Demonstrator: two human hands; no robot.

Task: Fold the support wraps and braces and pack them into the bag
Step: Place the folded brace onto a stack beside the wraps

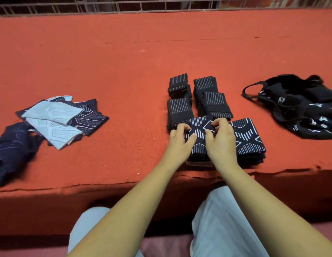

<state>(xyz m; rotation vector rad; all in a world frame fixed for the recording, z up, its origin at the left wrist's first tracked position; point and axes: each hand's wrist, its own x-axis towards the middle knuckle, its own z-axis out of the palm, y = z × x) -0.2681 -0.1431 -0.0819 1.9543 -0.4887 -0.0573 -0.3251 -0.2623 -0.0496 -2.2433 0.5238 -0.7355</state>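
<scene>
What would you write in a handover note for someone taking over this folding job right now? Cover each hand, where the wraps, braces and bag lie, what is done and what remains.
Both the left hand and right hand pinch the patterned brace on the near stack.
Done: striped wraps folded in piles behind it; folded brace stack beside it, to the right.
Not folded: pale and navy braces heaped at far left.
The black bag lies at far right; its contents cannot be told.
Left: finish this fold, fold the left heap, pack everything into the bag.
</scene>
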